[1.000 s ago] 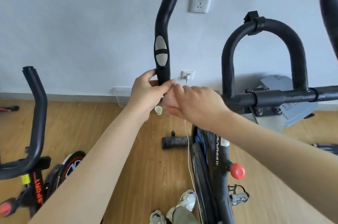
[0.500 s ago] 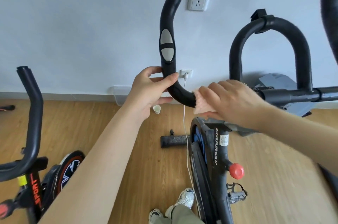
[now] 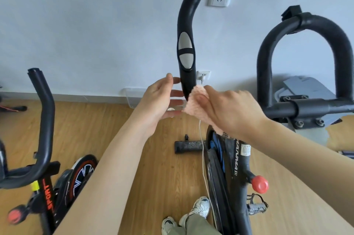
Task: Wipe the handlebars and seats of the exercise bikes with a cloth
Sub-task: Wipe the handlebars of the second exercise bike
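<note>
The black handlebar (image 3: 186, 52) of the bike in front of me rises in the middle of the view, with two silver pads on its grip. My right hand (image 3: 231, 114) grips a pink cloth (image 3: 194, 105) and presses it round the lower end of that bar. My left hand (image 3: 159, 100) is just left of the bar with its fingers spread and straight; the thumb is close to the bar and nothing is held. The bar's bend is hidden behind the cloth and my right hand. No seat is in view.
A looped black handlebar (image 3: 302, 29) and crossbar (image 3: 314, 107) stand at the right. A second bike's handlebar (image 3: 45, 119) is at the left. A red knob (image 3: 260, 184) sticks out of the frame below. A white cable (image 3: 203, 158) hangs from a wall socket (image 3: 203, 76). Wooden floor lies below.
My left hand has let go of the handlebar and opened. My right hand has slid the cloth left along the bar's bend to the grip's lower end.
</note>
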